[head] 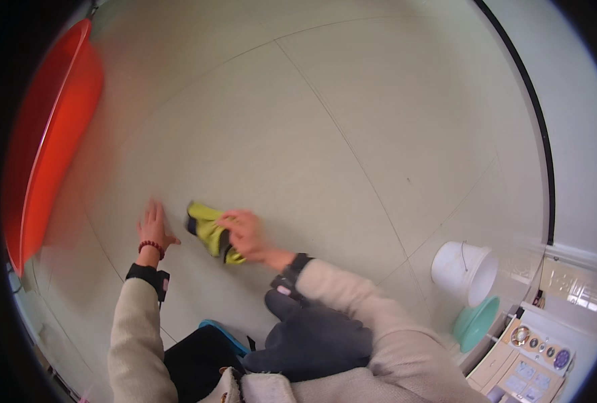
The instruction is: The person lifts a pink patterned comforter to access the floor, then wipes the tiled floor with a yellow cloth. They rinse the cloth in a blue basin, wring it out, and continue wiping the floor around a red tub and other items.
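A crumpled yellow-green and dark cloth lies on the pale tiled floor in front of me. My right hand is on its right part, with the fingers curled onto the fabric; the hand is slightly blurred. To the left of the cloth, my left hand is spread with nothing in it, its palm towards the floor and a red bead bracelet at the wrist. Whether its palm touches the tiles cannot be told. Both wrists wear black bands.
A large red plastic basin stands at the far left. At the right are a white bucket, a green basin and a small pale cabinet with decorated fronts. A black strip runs along the wall's base.
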{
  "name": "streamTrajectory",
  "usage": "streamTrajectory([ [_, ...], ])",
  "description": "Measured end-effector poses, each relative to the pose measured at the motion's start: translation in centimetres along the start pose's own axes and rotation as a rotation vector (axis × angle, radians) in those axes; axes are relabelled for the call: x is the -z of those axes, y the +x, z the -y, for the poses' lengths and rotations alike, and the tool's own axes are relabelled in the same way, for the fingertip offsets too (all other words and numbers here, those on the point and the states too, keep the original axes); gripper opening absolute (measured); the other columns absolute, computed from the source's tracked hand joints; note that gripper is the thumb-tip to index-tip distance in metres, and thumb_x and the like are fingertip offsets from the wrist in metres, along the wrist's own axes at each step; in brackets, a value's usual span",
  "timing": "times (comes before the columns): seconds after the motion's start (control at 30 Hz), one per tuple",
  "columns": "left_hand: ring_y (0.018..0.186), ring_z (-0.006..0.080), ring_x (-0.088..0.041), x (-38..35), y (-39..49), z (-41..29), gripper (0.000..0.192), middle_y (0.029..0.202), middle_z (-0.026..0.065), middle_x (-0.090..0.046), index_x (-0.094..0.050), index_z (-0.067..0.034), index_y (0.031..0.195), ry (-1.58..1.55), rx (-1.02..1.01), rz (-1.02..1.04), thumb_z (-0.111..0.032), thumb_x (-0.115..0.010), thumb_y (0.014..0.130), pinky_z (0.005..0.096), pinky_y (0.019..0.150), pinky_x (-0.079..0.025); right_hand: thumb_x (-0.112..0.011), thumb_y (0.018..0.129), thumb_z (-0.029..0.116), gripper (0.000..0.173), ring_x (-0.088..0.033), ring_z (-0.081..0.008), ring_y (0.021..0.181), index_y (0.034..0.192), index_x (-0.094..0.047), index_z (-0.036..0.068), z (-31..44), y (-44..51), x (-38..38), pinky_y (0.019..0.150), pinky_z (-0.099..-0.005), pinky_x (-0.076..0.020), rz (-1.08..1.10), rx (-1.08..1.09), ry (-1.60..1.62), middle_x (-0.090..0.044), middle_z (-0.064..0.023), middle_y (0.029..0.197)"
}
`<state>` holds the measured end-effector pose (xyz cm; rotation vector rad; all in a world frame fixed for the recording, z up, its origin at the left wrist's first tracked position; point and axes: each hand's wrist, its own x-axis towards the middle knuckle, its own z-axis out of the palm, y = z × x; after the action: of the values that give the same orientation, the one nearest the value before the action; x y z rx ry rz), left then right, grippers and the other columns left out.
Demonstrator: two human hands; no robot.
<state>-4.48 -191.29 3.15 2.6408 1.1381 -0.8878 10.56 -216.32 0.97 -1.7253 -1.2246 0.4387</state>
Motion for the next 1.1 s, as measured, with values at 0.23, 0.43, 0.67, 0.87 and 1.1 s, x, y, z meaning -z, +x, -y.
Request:
streamTrajectory([
  [0.23, 0.142, 0.0305, -0.028, 0.3, 0.2, -0.3, 0.129, 0.159, 0.011, -0.015, -0.02, -0.01, 0.15, 0.018, 0.013, 0.041, -0.025, -0.094, 0.047, 0.0549, 0.113, -0.025, -0.05, 0.085, 0.0, 0.046, -0.05, -0.0243, 0.119, 0.131, -0.052, 0.004, -6.6, -13.4, 28.4, 0.105, -0.0364, -0.0367, -0.76, -0.437, -0.27, -0.052, -0.0108, 0.128],
  [0.43, 0.14, 0.0337, -0.03, 0.4, 0.2, -0.6, 0.127, 0.159, 0.0153, -0.014, -0.021, -0.006, 0.149, 0.019, -0.004, 0.032, -0.023, -0.094, 0.047, 0.053, 0.113, -0.025, -0.054, 0.08, 0.002, 0.06, -0.041, -0.0347, 0.131, 0.139, -0.044, 0.001, -17.9, -24.7, 37.2, 0.112, -0.042, -0.029, -0.848, -1.177, -0.637, -0.047, -0.0184, 0.139],
  [0.67, 0.141, 0.0334, -0.028, 0.5, 0.1, -0.4, 0.128, 0.159, 0.0143, -0.013, -0.019, -0.008, 0.15, 0.053, 0.006, 0.059, -0.024, -0.093, 0.048, 0.0533, 0.113, -0.025, -0.058, 0.072, -0.003, 0.07, -0.042, -0.0335, 0.131, 0.14, -0.046, 0.008, -16.3, -9.4, 23.9, 0.11, -0.0428, -0.0335, -0.327, -0.359, -0.542, -0.046, -0.0159, 0.141],
  [0.87, 0.144, 0.0305, -0.024, 1.2, 0.2, -0.1, 0.12, 0.16, 0.0073, -0.015, -0.014, -0.015, 0.152, 0.029, 0.037, 0.142, -0.028, -0.089, 0.059, 0.0624, 0.112, -0.022, -0.053, 0.071, 0.0, 0.057, -0.05, -0.0322, 0.12, 0.127, -0.056, 0.007, -5.7, 1.7, 5.8, 0.094, -0.0448, -0.0429, -0.082, -0.028, -0.36, -0.052, -0.0125, 0.132],
  [1.1, 0.137, 0.0282, -0.037, 5.9, -2.4, 4.3, 0.106, 0.15, 0.0095, -0.038, -0.018, -0.019, 0.151, 0.017, 0.047, 0.134, -0.023, -0.084, 0.069, 0.0657, 0.109, -0.022, -0.049, 0.076, -0.001, 0.05, -0.05, -0.0345, 0.12, 0.126, -0.057, 0.006, -0.5, 1.8, -2.6, 0.101, -0.0429, -0.0411, 0.083, 0.03, 0.065, -0.054, -0.0171, 0.13],
])
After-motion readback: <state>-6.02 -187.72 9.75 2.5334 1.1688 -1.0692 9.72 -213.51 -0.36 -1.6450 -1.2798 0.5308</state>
